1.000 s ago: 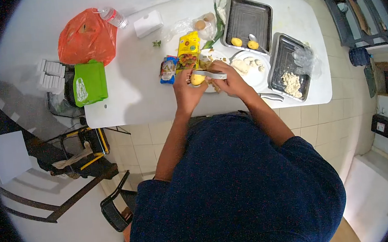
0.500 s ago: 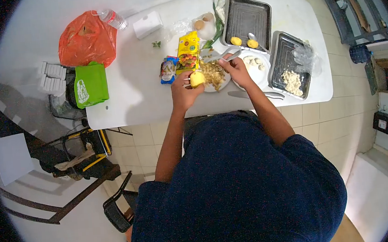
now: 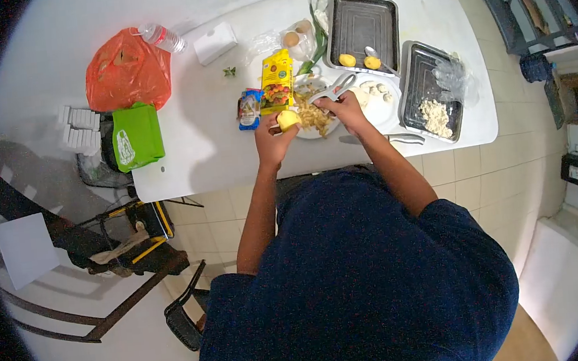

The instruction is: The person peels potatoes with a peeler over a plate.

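Observation:
My left hand [image 3: 272, 141] is closed round a yellow, peeled-looking potato [image 3: 288, 119]. In my right hand [image 3: 346, 111] is a peeler [image 3: 333, 88] with a light grey handle, held just right of the potato. Below and between both hands, brownish peelings [image 3: 313, 118] lie heaped on a white plate [image 3: 310, 134]. A second white plate [image 3: 387, 117] with pale, whitish pieces [image 3: 372, 91] sits to the right. Partly behind my right forearm lies a knife [image 3: 406, 139] near the table's front edge. Two more yellow potatoes [image 3: 346, 60] rest on the near edge of the dark tray, beside a spoon [image 3: 371, 52].
Two dark baking trays [image 3: 362, 26] stand at the right; the nearer tray [image 3: 408, 101] holds crumbly pale food and clear plastic. Left of the plates are a yellow packet [image 3: 276, 78] and a blue packet [image 3: 249, 110]. Farther left sit an orange bag [image 3: 127, 74], a bottle [image 3: 163, 38] and a green bag [image 3: 138, 136].
The peeler has swung away from the potato's upper right and tilts differently in my right hand. My left hand has turned the potato slightly. The whole view has shifted a little.

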`<act>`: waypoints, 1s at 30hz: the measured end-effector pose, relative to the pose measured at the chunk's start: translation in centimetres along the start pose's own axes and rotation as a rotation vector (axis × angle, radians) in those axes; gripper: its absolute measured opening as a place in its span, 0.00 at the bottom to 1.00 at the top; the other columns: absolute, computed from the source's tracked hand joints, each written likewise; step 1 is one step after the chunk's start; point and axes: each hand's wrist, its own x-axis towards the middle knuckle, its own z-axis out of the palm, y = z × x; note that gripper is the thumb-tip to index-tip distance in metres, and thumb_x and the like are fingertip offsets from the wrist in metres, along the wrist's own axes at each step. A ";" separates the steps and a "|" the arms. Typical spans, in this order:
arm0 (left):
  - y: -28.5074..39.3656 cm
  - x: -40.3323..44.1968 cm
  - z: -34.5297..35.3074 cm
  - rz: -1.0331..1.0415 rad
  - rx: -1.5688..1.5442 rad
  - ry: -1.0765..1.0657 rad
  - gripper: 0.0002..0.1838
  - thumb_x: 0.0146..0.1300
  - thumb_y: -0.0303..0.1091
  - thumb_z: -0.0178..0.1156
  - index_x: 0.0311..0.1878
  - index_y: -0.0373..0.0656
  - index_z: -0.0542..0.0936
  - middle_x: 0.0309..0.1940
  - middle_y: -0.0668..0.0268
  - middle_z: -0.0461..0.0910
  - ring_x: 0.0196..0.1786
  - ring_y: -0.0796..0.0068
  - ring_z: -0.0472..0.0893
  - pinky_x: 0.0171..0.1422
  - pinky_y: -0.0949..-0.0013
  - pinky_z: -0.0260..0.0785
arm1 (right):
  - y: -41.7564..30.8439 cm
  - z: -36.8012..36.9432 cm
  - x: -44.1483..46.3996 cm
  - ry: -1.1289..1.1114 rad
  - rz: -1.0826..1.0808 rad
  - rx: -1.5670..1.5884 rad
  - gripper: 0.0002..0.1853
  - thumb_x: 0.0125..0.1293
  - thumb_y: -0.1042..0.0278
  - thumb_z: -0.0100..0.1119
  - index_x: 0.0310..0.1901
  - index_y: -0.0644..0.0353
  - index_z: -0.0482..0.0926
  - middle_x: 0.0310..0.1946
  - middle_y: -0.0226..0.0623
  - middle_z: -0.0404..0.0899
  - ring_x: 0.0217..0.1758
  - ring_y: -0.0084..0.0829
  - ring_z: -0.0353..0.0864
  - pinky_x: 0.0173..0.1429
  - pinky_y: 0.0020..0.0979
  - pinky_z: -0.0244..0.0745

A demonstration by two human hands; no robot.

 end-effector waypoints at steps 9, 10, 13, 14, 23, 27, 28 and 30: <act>-0.3 0.7 -0.1 -0.654 -0.790 -0.085 0.23 0.57 0.37 0.69 0.55 0.45 0.76 0.49 0.65 0.79 0.51 0.72 0.78 0.50 0.64 0.73 | 2.0 -0.4 1.5 0.058 0.026 -0.020 0.16 0.60 0.59 0.70 0.38 0.62 0.78 0.27 0.28 0.79 0.27 0.19 0.75 0.33 0.23 0.69; -0.5 1.0 -0.3 -0.794 -0.940 -0.081 0.24 0.58 0.38 0.68 0.57 0.47 0.74 0.50 0.65 0.78 0.53 0.72 0.77 0.51 0.62 0.73 | 2.3 -0.3 1.6 0.066 0.005 -0.052 0.16 0.61 0.57 0.69 0.39 0.61 0.79 0.26 0.26 0.78 0.26 0.18 0.73 0.31 0.22 0.67; -1.6 1.9 -0.1 -0.843 -0.861 -0.015 0.24 0.59 0.40 0.67 0.58 0.49 0.73 0.50 0.66 0.77 0.52 0.71 0.75 0.52 0.57 0.72 | 3.3 -0.6 2.3 0.095 -0.026 -0.236 0.18 0.62 0.55 0.69 0.41 0.62 0.79 0.25 0.26 0.77 0.25 0.17 0.72 0.30 0.22 0.66; -2.0 2.1 0.1 -0.828 -0.844 -0.016 0.23 0.59 0.38 0.67 0.57 0.48 0.73 0.49 0.66 0.77 0.50 0.71 0.75 0.51 0.59 0.72 | 3.6 -0.9 2.5 0.107 -0.029 -0.313 0.19 0.62 0.54 0.69 0.42 0.63 0.79 0.25 0.26 0.77 0.26 0.17 0.72 0.30 0.22 0.66; 0.7 2.6 4.2 -0.350 -0.569 -0.034 0.22 0.56 0.27 0.69 0.54 0.44 0.75 0.47 0.66 0.78 0.50 0.71 0.78 0.53 0.67 0.73 | -0.4 0.5 0.2 0.027 0.079 0.119 0.22 0.62 0.61 0.69 0.51 0.58 0.70 0.42 0.36 0.81 0.37 0.25 0.84 0.34 0.23 0.79; 2.6 3.2 6.0 0.115 -0.156 -0.052 0.22 0.52 0.23 0.70 0.50 0.37 0.75 0.45 0.62 0.77 0.50 0.69 0.79 0.55 0.67 0.73 | -2.0 0.9 0.1 0.085 0.131 0.171 0.25 0.59 0.64 0.73 0.52 0.58 0.68 0.46 0.35 0.77 0.45 0.25 0.81 0.38 0.26 0.81; 2.8 3.4 6.3 0.225 -0.088 -0.064 0.22 0.50 0.22 0.69 0.50 0.36 0.75 0.45 0.61 0.77 0.50 0.67 0.79 0.55 0.66 0.72 | -1.8 0.8 0.5 0.119 0.110 0.178 0.26 0.58 0.63 0.74 0.52 0.60 0.68 0.45 0.36 0.77 0.45 0.26 0.81 0.38 0.26 0.81; 1.9 4.1 7.1 0.414 0.161 -0.011 0.24 0.47 0.22 0.69 0.50 0.37 0.76 0.46 0.56 0.76 0.53 0.56 0.77 0.58 0.59 0.69 | -0.9 0.7 1.4 0.186 0.071 0.192 0.29 0.56 0.63 0.76 0.52 0.65 0.69 0.44 0.37 0.77 0.44 0.27 0.80 0.40 0.26 0.81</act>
